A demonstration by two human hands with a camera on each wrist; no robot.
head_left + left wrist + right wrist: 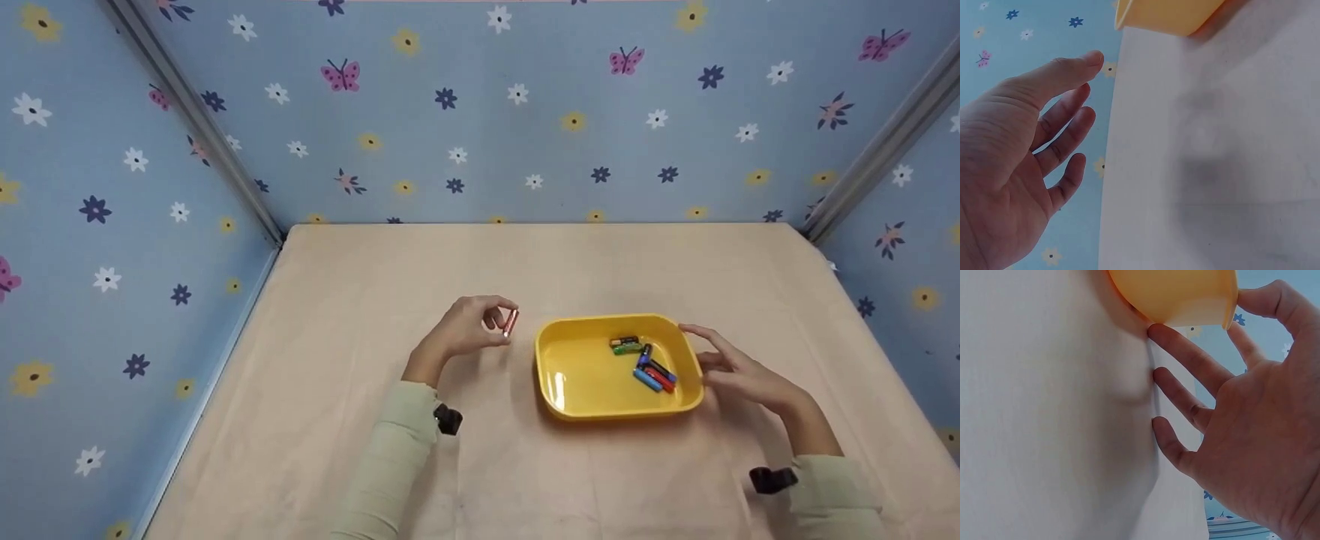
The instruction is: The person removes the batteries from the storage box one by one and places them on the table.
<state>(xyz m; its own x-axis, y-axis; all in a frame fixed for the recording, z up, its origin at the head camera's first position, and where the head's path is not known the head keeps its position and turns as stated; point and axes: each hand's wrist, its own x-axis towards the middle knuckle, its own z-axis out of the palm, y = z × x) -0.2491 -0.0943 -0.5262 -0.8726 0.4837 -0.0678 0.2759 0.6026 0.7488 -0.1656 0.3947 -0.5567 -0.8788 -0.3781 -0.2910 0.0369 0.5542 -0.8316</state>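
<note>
My left hand [472, 326] pinches a small reddish battery [511, 323] upright between thumb and fingertips, left of a yellow tray [585, 409] and apart from it. In the left wrist view the battery does not show; the thumb [1067, 73] hides the fingertip behind it. On the tray's right side, my right hand [750, 375] touches the rim with spread fingers and thumb. The right wrist view has its thumb [1266, 301] at the rim and a fingertip low by the tray's base. Several batteries [649, 379] in blue, red, green and black lie in the tray's right half.
A pale beige cloth [337, 300] covers the table. Blue patterned panels [517, 142] stand behind it and along both sides, joined by grey corner posts [202, 120]. Small black cameras [448, 419] sit at both wrists.
</note>
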